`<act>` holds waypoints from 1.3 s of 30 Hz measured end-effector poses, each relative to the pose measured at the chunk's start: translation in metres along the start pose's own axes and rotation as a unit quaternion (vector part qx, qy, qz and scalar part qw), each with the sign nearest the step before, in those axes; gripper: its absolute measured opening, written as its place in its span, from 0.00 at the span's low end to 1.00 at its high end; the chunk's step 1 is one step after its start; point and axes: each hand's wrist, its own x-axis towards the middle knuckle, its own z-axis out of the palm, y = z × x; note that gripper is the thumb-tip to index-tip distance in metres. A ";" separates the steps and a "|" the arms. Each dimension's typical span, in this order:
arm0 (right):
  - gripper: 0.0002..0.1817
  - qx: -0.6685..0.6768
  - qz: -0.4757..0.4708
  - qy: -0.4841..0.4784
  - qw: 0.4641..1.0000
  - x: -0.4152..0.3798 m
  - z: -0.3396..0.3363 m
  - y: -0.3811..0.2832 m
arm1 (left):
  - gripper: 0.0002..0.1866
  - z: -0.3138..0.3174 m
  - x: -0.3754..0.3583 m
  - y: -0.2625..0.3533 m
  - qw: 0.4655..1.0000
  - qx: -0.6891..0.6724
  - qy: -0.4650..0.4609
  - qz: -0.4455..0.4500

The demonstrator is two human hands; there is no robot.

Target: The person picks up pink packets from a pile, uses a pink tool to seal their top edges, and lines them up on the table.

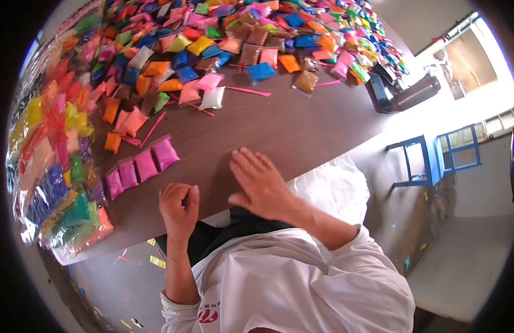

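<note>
My left hand (179,205) is curled into a loose fist at the table's near edge, thumb upward, with nothing showing in it. Just beyond it lies a slanting row of several magenta packets (146,165), side by side and not touched by either hand. My right hand (259,183) is held open over the near edge of the brown table (301,125), palm down, fingers stretched out and together. It holds nothing.
A large heap of small coloured packets (248,54) covers the far side. Clear bags of packets (57,183) line the left edge. Pink strips (248,91) lie about. A dark cylindrical object (415,94) stands at the right corner; a blue stool (429,161) is beyond.
</note>
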 end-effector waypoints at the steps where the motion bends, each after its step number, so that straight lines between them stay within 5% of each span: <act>1: 0.37 -0.001 0.012 -0.002 1.000 -0.010 0.002 -0.005 | 0.10 0.001 -0.001 0.000 1.000 0.001 -0.004 -0.002; 4: 0.40 -0.015 0.051 -0.001 0.999 -0.024 -0.003 -0.005 | 0.10 0.000 -0.003 0.000 1.000 0.005 -0.008 -0.009; 8: 0.36 -0.089 0.219 0.058 0.970 -0.040 -0.038 0.059 | 0.10 0.001 -0.003 -0.004 1.000 -0.006 -0.008 0.007; 11: 0.31 -0.223 0.354 0.200 0.886 -0.108 -0.041 0.171 | 0.10 -0.002 -0.004 -0.002 1.000 -0.008 0.000 0.012; 12: 0.29 -0.073 0.471 0.159 0.865 -0.109 -0.092 0.164 | 0.10 -0.002 -0.004 -0.001 1.000 -0.007 0.000 0.011; 13: 0.27 -0.245 0.460 0.245 0.817 -0.147 -0.074 0.210 | 0.10 -0.002 -0.003 0.000 1.000 -0.006 0.000 0.010; 15: 0.24 -0.316 0.526 0.212 0.760 -0.170 -0.102 0.225 | 0.10 -0.002 -0.002 0.000 1.000 -0.009 -0.004 0.007; 17: 0.19 -0.378 0.463 0.305 0.741 -0.183 -0.107 0.246 | 0.09 -0.001 -0.002 -0.001 1.000 -0.005 -0.007 0.012; 22: 0.08 -0.170 0.432 0.346 0.815 -0.126 -0.106 0.251 | 0.08 0.000 0.000 -0.002 1.000 0.007 -0.016 0.001; 31: 0.09 -0.103 0.361 0.386 0.843 0.015 -0.104 0.283 | 0.11 0.005 0.003 -0.002 0.998 0.065 -0.026 -0.004; 39: 0.13 -0.201 0.300 0.408 0.839 0.044 -0.119 0.345 | 0.19 0.023 0.013 -0.001 0.980 0.196 -0.017 -0.022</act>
